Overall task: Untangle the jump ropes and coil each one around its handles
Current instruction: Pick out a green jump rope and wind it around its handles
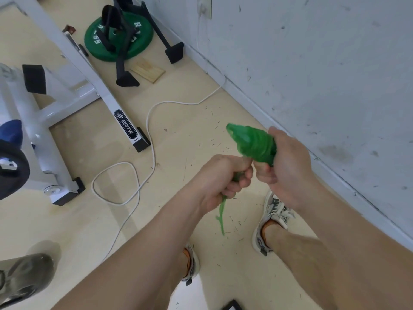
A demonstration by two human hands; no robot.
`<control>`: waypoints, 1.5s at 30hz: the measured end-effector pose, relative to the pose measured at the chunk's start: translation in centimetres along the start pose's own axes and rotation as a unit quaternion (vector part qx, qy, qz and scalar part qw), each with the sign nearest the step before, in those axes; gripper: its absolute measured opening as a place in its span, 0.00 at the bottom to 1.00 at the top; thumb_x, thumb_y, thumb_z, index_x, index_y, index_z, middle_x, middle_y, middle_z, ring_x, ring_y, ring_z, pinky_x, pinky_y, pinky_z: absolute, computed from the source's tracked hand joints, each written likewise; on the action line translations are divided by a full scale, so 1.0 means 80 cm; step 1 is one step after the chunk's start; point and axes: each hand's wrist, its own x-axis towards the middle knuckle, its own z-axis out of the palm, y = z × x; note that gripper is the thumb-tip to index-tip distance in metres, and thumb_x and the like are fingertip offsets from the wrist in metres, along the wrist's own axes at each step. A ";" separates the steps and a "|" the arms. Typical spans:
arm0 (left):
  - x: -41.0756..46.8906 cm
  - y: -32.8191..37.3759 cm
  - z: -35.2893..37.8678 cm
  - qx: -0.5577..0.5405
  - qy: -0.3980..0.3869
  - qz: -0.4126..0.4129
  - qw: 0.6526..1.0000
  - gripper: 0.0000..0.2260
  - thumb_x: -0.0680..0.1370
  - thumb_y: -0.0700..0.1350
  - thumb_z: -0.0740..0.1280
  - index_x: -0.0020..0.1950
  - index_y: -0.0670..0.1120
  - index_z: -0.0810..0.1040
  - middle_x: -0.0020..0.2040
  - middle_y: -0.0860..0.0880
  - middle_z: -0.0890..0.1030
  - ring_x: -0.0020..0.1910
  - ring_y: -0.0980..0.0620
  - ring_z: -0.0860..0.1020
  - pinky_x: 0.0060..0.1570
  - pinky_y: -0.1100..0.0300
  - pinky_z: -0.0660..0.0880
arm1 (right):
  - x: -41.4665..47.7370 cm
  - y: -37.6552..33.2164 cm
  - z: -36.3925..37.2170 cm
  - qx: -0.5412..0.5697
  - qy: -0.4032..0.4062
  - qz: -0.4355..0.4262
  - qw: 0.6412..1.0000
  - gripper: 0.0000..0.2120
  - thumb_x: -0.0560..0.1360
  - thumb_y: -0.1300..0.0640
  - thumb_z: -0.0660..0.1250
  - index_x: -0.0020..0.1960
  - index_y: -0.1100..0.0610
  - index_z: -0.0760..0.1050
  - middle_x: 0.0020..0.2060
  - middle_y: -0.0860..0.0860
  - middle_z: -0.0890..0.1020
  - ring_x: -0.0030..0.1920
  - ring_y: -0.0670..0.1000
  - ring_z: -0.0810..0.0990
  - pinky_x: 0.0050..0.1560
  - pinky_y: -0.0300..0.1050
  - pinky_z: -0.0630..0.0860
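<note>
while most of the green jump rope (251, 143) already sits wound in tight turns around its handles, a short loose tail (221, 217) hangs free below the hands, so this rope looks close to done but not finished. the bundle is held up in the air in front of the person, above the floor (192, 130) and near the wall (324, 63), with one pointed handle end sticking out up and to the left; motion blur softens the coils, so i cannot count the turns or tell whether one handle or two lie inside.

the right hand (288, 168) is closed around the lower end of the bundle, fingers curled under it and thumb over the top, gripping it firmly. the left hand (223, 177) is fisted just beside it, knuckles almost touching the right thumb, with the free length of rope pinched inside the fist and running out below.

judging from this, what remains for the green rope is to wrap the last tail on and tuck or secure its end. no second jump rope can be seen anywhere, so whether others are already coiled or yet to be untangled cannot be told.

further out, a white cable (143, 153) loops over the floor, a white machine frame (73, 63) stands to the left, and a green weight plate (118, 39) lies beyond it by the wall.
</note>
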 end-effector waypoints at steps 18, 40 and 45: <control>-0.032 0.020 -0.004 0.634 0.088 0.295 0.709 0.13 0.80 0.54 0.60 0.46 0.50 0.81 0.38 0.50 0.77 0.39 0.48 0.76 0.39 0.54 0.71 | 0.008 0.024 -0.009 -0.626 -0.017 -0.185 0.757 0.11 0.83 0.52 0.49 0.43 0.55 0.60 0.29 0.50 0.71 0.27 0.52 0.68 0.27 0.47 0.60; -0.024 0.013 -0.039 0.018 0.008 0.105 0.994 0.10 0.73 0.42 0.71 0.32 0.43 0.80 0.25 0.45 0.73 0.23 0.52 0.67 0.25 0.64 0.62 | -0.022 -0.006 0.016 -0.245 -0.115 -0.143 0.952 0.23 0.84 0.47 0.50 0.35 0.57 0.67 0.22 0.48 0.68 0.21 0.46 0.67 0.21 0.37 0.64; -0.008 -0.010 0.005 0.225 0.128 0.184 0.948 0.12 0.79 0.39 0.59 0.36 0.47 0.74 0.28 0.53 0.70 0.27 0.53 0.65 0.31 0.59 0.63 | 0.003 0.004 0.008 -0.042 0.040 -0.013 0.998 0.20 0.83 0.54 0.51 0.33 0.56 0.61 0.21 0.51 0.65 0.18 0.47 0.61 0.20 0.35 0.56</control>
